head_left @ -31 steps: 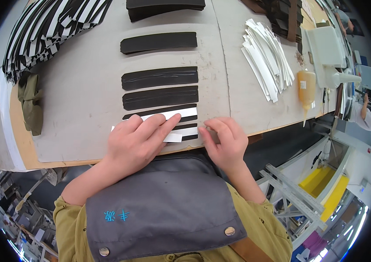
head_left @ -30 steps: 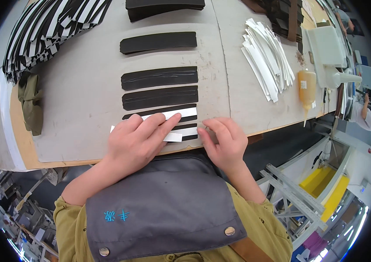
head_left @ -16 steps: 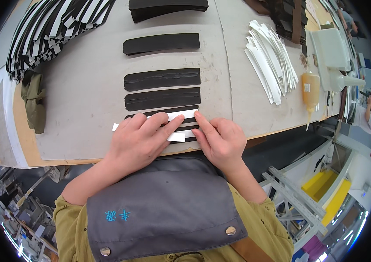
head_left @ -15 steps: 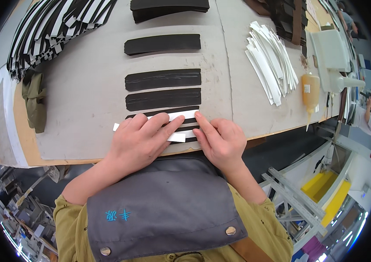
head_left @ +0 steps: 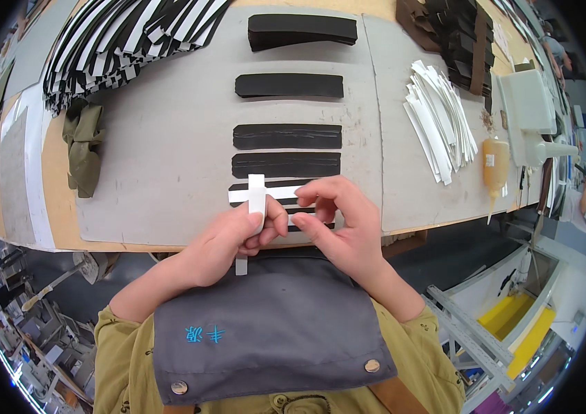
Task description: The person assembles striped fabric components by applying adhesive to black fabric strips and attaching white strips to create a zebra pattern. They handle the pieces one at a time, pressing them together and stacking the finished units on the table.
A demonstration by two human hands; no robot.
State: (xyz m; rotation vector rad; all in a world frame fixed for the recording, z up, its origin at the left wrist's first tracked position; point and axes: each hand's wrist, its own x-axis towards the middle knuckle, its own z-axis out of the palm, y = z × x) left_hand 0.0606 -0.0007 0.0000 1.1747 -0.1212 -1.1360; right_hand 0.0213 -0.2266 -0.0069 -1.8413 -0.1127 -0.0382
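Observation:
My left hand (head_left: 227, 238) is closed on a white strip (head_left: 257, 192), which stands up past the thumb and shows again below the fist; whether it is one strip or several I cannot tell. Thumb and fingers apart, my right hand (head_left: 348, 217) curves over the right ends of the nearest black strips. A white strip (head_left: 275, 194) lies lengthwise on the black strip (head_left: 241, 186) beneath my hands. Another black strip nearer the table edge is mostly hidden by my fingers. Just beyond lie black pieces with a lengthwise crease (head_left: 286, 165).
Farther up lie stacked black strips (head_left: 289, 86). White strips (head_left: 438, 127) are piled at right, near a bottle of amber liquid (head_left: 495, 165) and a white container (head_left: 527, 103). Black-and-white strips (head_left: 120, 48) fill the far left, above an olive cloth (head_left: 86, 152).
My left hand has lifted from the black strip and turned, raising the white strip upright. My right hand has drawn its fingers off the strip's end. The view has shifted slightly.

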